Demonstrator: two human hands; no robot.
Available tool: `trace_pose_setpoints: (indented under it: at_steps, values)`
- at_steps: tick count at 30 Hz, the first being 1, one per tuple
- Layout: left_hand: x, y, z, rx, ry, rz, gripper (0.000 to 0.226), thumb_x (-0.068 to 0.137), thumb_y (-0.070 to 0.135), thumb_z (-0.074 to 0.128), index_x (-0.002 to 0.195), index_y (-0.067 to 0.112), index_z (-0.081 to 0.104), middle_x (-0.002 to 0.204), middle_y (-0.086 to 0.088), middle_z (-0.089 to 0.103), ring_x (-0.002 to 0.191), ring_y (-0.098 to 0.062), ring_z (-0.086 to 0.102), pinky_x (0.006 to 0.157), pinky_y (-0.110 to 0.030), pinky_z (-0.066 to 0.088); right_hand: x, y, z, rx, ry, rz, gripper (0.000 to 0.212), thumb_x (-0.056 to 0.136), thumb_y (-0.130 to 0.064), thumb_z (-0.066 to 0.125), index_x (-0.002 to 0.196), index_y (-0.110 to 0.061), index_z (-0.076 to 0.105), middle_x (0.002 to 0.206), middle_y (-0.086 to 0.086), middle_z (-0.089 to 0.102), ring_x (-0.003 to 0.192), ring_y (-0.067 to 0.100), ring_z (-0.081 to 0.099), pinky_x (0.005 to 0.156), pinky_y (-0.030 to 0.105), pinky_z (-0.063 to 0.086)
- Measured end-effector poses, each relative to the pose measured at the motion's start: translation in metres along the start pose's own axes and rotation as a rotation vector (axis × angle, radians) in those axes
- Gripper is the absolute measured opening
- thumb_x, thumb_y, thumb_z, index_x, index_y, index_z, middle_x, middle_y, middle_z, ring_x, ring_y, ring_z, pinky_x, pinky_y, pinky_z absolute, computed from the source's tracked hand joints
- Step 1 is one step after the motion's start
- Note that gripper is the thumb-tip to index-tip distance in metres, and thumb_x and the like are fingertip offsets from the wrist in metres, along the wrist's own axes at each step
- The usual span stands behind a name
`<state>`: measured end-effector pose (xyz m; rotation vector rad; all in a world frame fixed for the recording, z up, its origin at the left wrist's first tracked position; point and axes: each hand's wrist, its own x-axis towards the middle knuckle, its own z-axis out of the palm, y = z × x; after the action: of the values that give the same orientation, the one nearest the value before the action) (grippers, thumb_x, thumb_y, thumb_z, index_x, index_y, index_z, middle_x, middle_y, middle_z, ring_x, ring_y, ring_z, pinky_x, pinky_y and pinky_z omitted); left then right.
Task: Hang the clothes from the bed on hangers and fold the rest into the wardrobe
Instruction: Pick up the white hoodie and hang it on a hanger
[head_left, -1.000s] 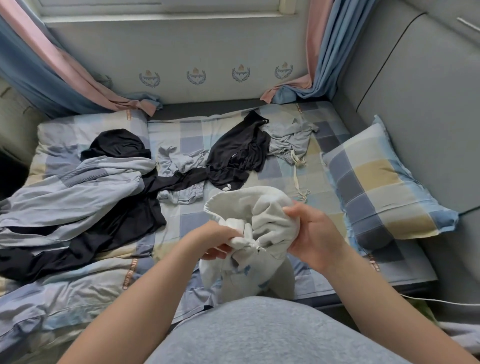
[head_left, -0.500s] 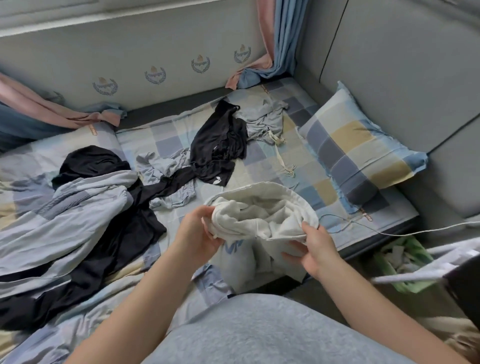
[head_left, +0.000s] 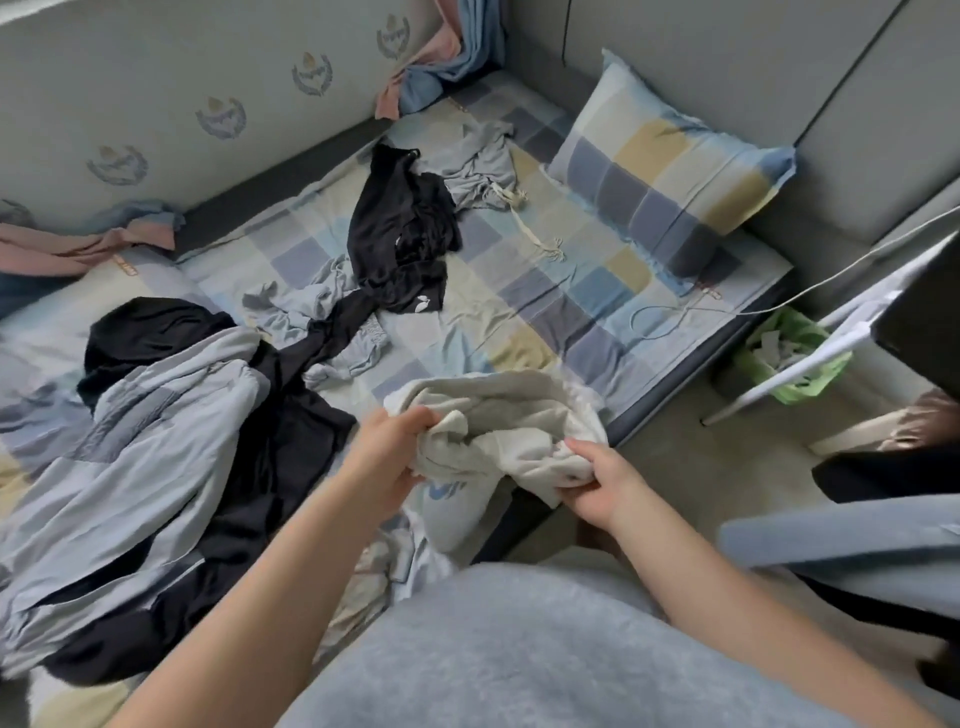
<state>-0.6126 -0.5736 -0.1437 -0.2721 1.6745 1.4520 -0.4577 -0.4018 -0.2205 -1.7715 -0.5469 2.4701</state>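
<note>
- Since 1 second ago the 2 hands have drawn apart, and the white garment, which was bunched tight between them, is opened out wider. The view has swung toward the right edge of the bed.
- The left hand has its fingers curled round a wad of cloth on the garment's left side.
- The right hand pinches the lower right fold, thumb on top and fingers underneath.
- The white garment is held in the air over the near edge of the bed. Its lower part, which carries a blue print, droops between the forearms.
- It looks thick, soft and fleecy, and probably light. It has no stiffness and sags wherever it is not held.
- The cloth should not slip in a grip and is not fragile, so a firm pinch will do.
- I would judge the best hold to be 2 matching points, such as both shoulders or both ends of the hem, so it falls flat. A mid-cloth wad keeps it tangled.
- Other clothes lie on the bed: a grey-blue jacket, a black garment and a pale grey drawstring piece. No hanger is in view.
</note>
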Motion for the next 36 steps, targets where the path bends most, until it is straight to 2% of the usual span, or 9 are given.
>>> trace_pose_setpoints:
  at_steps: [4, 10, 15, 17, 19, 26, 29, 32, 36]
  values:
    - [0.024, -0.047, -0.004, 0.091, 0.060, -0.135, 0.028, 0.092, 0.013, 0.062, 0.119, 0.004, 0.063, 0.097, -0.019, 0.070, 0.079, -0.028, 0.070, 0.062, -0.034, 0.057, -0.037, 0.009, -0.046, 0.137, 0.038, -0.103, 0.033, 0.099, -0.013, 0.053, 0.129, -0.001, 0.058, 0.122, 0.026, 0.066, 0.110, 0.042, 0.063, 0.100, 0.053, 0.049]
    - [0.029, -0.079, 0.049, 0.195, -0.004, -0.128, 0.008, 0.090, -0.001, 0.060, 0.097, -0.001, 0.058, 0.075, -0.013, 0.059, 0.062, -0.020, 0.059, 0.051, -0.026, 0.049, -0.100, 0.030, -0.117, 0.315, 0.168, -0.238, 0.033, 0.099, -0.017, 0.054, 0.123, 0.003, 0.061, 0.119, 0.026, 0.068, 0.113, 0.043, 0.063, 0.098, 0.054, 0.048]
    - [-0.002, -0.094, 0.136, 0.090, -0.334, -0.374, 0.020, 0.089, -0.002, 0.039, 0.094, -0.001, 0.059, 0.077, -0.015, 0.061, 0.068, -0.027, 0.062, 0.081, -0.039, 0.053, -0.159, 0.046, -0.200, 0.547, 0.307, -0.397, 0.034, 0.100, -0.021, 0.055, 0.125, -0.001, 0.062, 0.120, 0.020, 0.070, 0.111, 0.037, 0.067, 0.096, 0.051, 0.052]
    - [-0.026, -0.107, 0.175, 0.219, -0.473, -0.396, 0.027, 0.088, 0.007, 0.045, 0.104, -0.002, 0.065, 0.090, -0.019, 0.073, 0.083, -0.034, 0.073, 0.086, -0.044, 0.058, -0.183, 0.057, -0.234, 0.623, 0.336, -0.445, 0.032, 0.101, -0.025, 0.053, 0.121, -0.004, 0.065, 0.113, 0.016, 0.074, 0.100, 0.032, 0.073, 0.083, 0.045, 0.056]
    - [-0.058, -0.123, 0.216, 0.369, -0.646, -0.392, 0.035, 0.086, 0.018, 0.063, 0.117, 0.002, 0.067, 0.111, -0.021, 0.073, 0.104, -0.037, 0.070, 0.098, -0.048, 0.053, -0.208, 0.070, -0.271, 0.689, 0.372, -0.501, 0.034, 0.101, -0.028, 0.053, 0.122, -0.005, 0.066, 0.115, 0.016, 0.073, 0.105, 0.033, 0.071, 0.091, 0.048, 0.054]
    - [-0.179, -0.195, 0.347, 0.696, -1.051, 0.022, 0.041, 0.082, 0.038, 0.077, 0.112, 0.009, 0.072, 0.103, -0.012, 0.077, 0.096, -0.027, 0.075, 0.073, -0.036, 0.061, -0.308, 0.107, -0.411, 0.731, 0.642, -0.711, 0.040, 0.097, -0.033, 0.060, 0.122, -0.002, 0.067, 0.115, 0.018, 0.072, 0.109, 0.033, 0.069, 0.103, 0.049, 0.049]
    - [-0.231, -0.224, 0.402, 0.757, -1.131, 0.242, 0.051, 0.074, 0.052, 0.074, 0.111, 0.018, 0.071, 0.102, -0.005, 0.077, 0.098, -0.025, 0.074, 0.086, -0.044, 0.059, -0.349, 0.115, -0.464, 0.624, 0.803, -0.793, 0.033, 0.096, -0.034, 0.062, 0.109, -0.006, 0.073, 0.106, 0.019, 0.075, 0.098, 0.031, 0.073, 0.090, 0.043, 0.057]
    - [-0.283, -0.247, 0.457, 0.771, -1.213, 0.379, 0.029, 0.089, 0.045, 0.070, 0.107, 0.022, 0.072, 0.097, 0.000, 0.078, 0.096, -0.022, 0.074, 0.088, -0.043, 0.059, -0.397, 0.114, -0.502, 0.509, 0.945, -0.916, 0.025, 0.091, -0.035, 0.066, 0.095, -0.013, 0.076, 0.099, 0.021, 0.074, 0.089, 0.031, 0.073, 0.077, 0.040, 0.053]
    - [-0.363, -0.247, 0.533, 0.744, -1.340, 0.517, 0.029, 0.090, 0.045, 0.068, 0.106, 0.021, 0.072, 0.098, 0.000, 0.078, 0.096, -0.020, 0.074, 0.091, -0.047, 0.058, -0.474, 0.096, -0.543, 0.297, 1.158, -1.057, 0.051, 0.072, -0.047, 0.068, 0.090, 0.001, 0.065, 0.076, 0.019, 0.064, 0.069, 0.025, 0.060, 0.065, 0.034, 0.045]
